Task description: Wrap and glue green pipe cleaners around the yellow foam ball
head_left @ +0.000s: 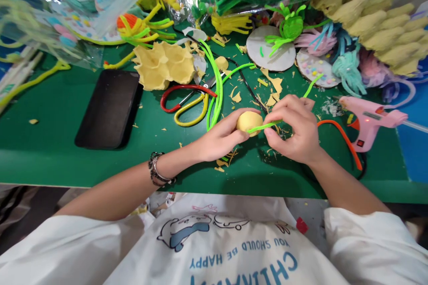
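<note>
A small, rounded, pale yellow cup point(250, 122) sits in my left hand point(223, 137), between its thumb and fingers. My right hand point(294, 129) pinches a bright green pipe cleaner point(265, 126) that lies across the cup's near side. One end of this pipe cleaner reaches the left thumb, and a green length sticks up behind the right hand. To the left of the cup, several long green pipe cleaners point(218, 84) lie in a bent bundle beside red and yellow handled scissors point(191, 107).
A pink glue gun point(369, 120) and an orange pipe cleaner point(344, 140) lie on the right. A black phone point(109, 109) and egg carton piece point(163, 66) are on the left. Carton scraps, white discs point(271, 49) and bagged craft supplies lie further back.
</note>
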The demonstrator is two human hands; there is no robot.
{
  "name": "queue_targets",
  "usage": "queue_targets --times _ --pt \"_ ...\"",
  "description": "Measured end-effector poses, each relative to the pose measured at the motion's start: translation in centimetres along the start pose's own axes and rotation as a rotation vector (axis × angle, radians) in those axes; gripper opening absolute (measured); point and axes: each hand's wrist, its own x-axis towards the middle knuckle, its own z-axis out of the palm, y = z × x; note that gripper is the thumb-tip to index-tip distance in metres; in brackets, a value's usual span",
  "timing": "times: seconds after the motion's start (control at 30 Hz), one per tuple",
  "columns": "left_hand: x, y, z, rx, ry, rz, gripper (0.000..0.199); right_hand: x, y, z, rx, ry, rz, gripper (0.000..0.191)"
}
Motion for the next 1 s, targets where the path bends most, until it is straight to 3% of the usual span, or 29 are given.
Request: queue_targets --times 0.7,1.0 --pt "-0.2 -0.5 0.0 0.069 -0.023 0.120 0.048 0.3 0.6 -0.3 0.044 -0.048 0.123 0.028" --pt "-0.2 -1.1 -0.3 0.092 -0.033 0.155 0.051 0.2 0.7 0.1 0.088 -0.086 0.140 0.025"
